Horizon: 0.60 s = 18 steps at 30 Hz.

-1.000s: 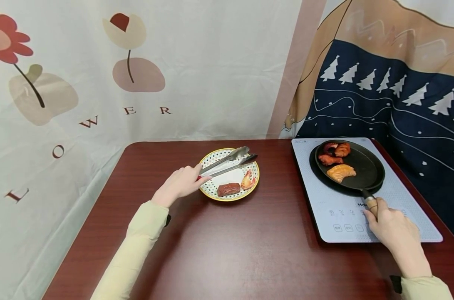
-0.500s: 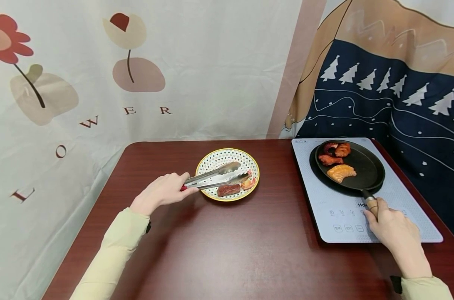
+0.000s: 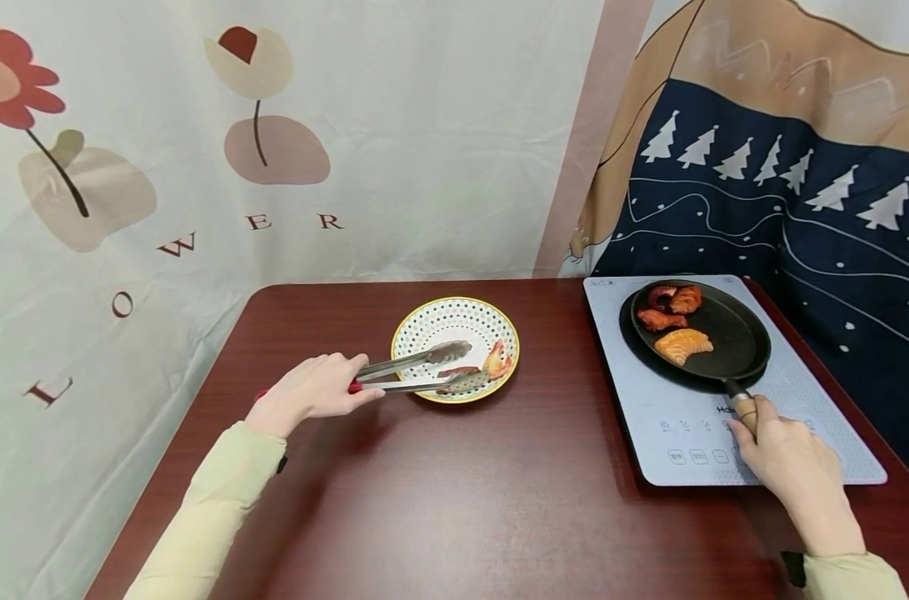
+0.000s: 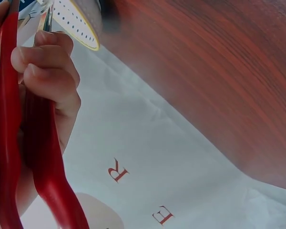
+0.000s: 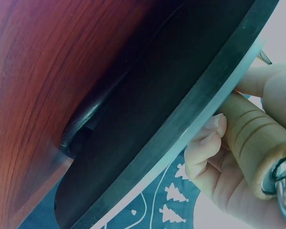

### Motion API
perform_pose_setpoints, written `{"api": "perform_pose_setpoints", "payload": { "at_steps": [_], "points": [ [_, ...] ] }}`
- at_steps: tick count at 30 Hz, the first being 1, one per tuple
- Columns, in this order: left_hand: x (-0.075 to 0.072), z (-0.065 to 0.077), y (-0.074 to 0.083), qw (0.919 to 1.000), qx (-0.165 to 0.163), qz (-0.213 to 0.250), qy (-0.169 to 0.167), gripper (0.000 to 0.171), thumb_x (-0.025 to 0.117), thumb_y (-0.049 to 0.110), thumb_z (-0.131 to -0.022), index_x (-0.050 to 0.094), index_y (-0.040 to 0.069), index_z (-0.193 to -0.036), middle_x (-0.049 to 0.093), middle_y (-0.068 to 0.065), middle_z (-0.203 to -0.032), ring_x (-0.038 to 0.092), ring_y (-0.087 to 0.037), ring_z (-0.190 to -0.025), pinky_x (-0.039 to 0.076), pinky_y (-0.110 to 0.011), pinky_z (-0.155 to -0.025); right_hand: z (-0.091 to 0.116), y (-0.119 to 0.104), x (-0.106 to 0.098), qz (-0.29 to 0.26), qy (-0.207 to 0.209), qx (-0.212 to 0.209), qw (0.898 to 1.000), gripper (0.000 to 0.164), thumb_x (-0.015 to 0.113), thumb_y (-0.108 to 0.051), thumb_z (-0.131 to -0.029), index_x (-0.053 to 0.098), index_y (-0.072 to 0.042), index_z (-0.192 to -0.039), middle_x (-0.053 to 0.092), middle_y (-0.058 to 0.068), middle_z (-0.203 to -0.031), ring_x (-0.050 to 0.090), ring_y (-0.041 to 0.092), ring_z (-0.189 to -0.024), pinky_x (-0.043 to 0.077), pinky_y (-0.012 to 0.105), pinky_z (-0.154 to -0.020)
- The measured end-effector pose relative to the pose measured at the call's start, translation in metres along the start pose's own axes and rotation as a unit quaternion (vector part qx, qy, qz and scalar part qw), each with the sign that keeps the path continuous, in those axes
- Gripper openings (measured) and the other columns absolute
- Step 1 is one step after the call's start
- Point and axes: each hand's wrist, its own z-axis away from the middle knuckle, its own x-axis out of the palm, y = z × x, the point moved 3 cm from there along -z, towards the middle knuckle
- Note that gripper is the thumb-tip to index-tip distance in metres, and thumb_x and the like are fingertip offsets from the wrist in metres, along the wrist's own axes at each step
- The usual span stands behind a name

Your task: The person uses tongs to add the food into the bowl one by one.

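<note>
In the head view my left hand (image 3: 312, 390) grips metal tongs (image 3: 448, 352), whose red handles (image 4: 7, 124) fill the left of the left wrist view. The tongs' tips stand apart over a dotted plate (image 3: 418, 325) with a yellow rim. Partly hidden by the lower tip lies a brown piece of meat (image 3: 457, 372). Beside it is a pink and yellow food piece (image 3: 496, 360). My right hand (image 3: 791, 446) holds the wooden handle (image 5: 257, 138) of a black frying pan (image 3: 735, 333). In the pan lie a salmon piece (image 3: 681, 345), a drumstick (image 3: 660, 320) and other browned pieces.
Under the pan is a white induction cooktop (image 3: 679, 458), at the right of the dark red wooden table (image 3: 484, 500). A printed cloth (image 3: 439, 150) hangs behind the table, and a navy one with trees (image 3: 821, 250) stands at the right.
My left hand has drawn back left and toward me with the tongs. Their tips have come down from the plate's far side to the brown meat. The right hand and pan have stayed still.
</note>
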Motion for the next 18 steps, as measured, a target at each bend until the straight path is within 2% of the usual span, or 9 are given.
{"api": "perform_pose_setpoints", "payload": {
  "at_steps": [12,18],
  "points": [
    [0.0000,0.0034,-0.0020,0.9998,0.016,0.005,0.014,0.037,0.065,0.047,-0.080,0.046,0.017,-0.070,0.031,0.009,-0.050,0.033,-0.008,-0.047,0.027,-0.024,-0.046,0.0009,-0.0001,0.0002,-0.003,0.013,-0.008,1.000,0.043,0.060,-0.019,-0.087,0.042,0.010,-0.113,0.056,0.038,-0.076,0.054,0.042,-0.056,0.033,0.043,-0.041],
    [0.0027,0.0046,-0.0050,0.9995,0.025,0.013,0.014,0.034,0.064,0.046,-0.081,0.047,0.018,-0.070,0.034,0.011,-0.049,0.034,-0.006,-0.047,0.028,-0.023,-0.047,0.0002,0.0003,0.0003,-0.002,0.010,-0.004,1.000,0.045,0.061,-0.019,-0.087,0.041,0.010,-0.115,0.056,0.040,-0.080,0.054,0.044,-0.059,0.034,0.044,-0.041]
  ]
}}
